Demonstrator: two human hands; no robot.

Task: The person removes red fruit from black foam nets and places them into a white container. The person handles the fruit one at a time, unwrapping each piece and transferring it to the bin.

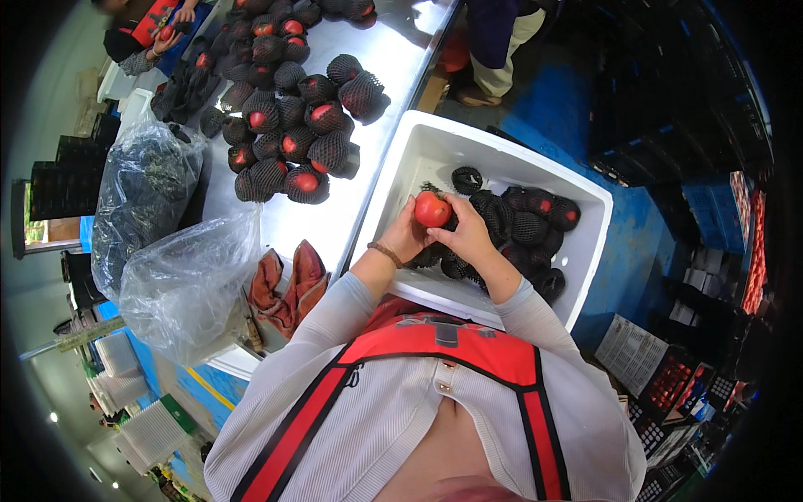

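Between my two hands is a round red fruit point(432, 209), seemingly a tomato, held above a white foam box point(414, 135). My left hand point(406, 233), with a brown bead bracelet at the wrist, has its fingers against the fruit's left side. My right hand point(465, 229) touches its right side with thumb and fingers. Black foam net sleeves, some around red fruit point(530, 227), fill the right part of the box, and one black net ring point(467, 180) lies near its far wall. Some black netting shows just behind the held fruit; whether it is attached cannot be told.
On the metal table point(276, 229) at the left, many red fruits in black nets point(307, 182) are heaped. Clear plastic bags point(188, 282), one with black nets, and reddish gloves point(292, 288) are nearer. A co-worker's hands point(166, 41) hold a fruit; another person's legs point(502, 56) stand beyond the box.
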